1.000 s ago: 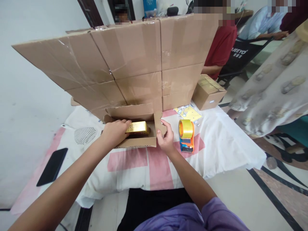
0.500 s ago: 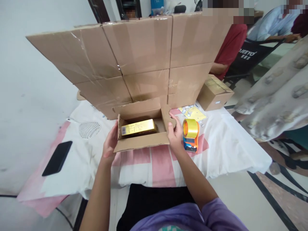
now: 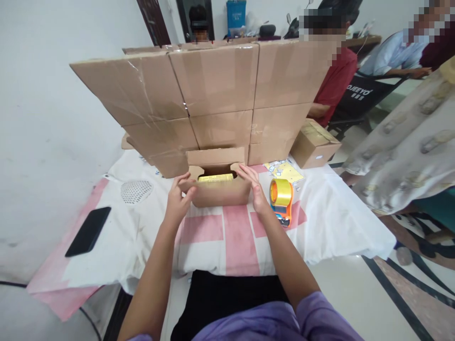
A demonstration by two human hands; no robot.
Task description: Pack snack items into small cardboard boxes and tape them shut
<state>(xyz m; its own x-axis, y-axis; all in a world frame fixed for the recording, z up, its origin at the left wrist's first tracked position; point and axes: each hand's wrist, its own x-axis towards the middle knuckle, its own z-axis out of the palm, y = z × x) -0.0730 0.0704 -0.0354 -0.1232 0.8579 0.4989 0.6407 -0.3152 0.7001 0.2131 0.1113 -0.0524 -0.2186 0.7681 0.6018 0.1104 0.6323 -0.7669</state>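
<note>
A small brown cardboard box (image 3: 221,195) sits on the cloth with its back flap raised and its side flaps angled inward. Through the top opening shows part of a shiny gold carton (image 3: 215,178); its lower part is hidden by the front panel. My left hand (image 3: 180,196) touches the box's left side flap, thumb and fingers apart. On the opposite side, the stretched fingers of my right hand (image 3: 253,185) lie against the right flap. An orange and blue tape dispenser with a yellow tape roll (image 3: 282,192) stands right of my right hand.
A tall cardboard panel (image 3: 220,90) stands behind the box. To the right sits a closed carton (image 3: 314,144). A black phone (image 3: 88,231) and a white mesh piece (image 3: 136,192) lie on the left of the cloth. A person in a red sleeve (image 3: 336,80) is beyond the panel.
The box has gone from tilted toward me to upright on the cloth, slightly farther away. My hands have shifted from its sides to its side flaps, which now lean inward.
</note>
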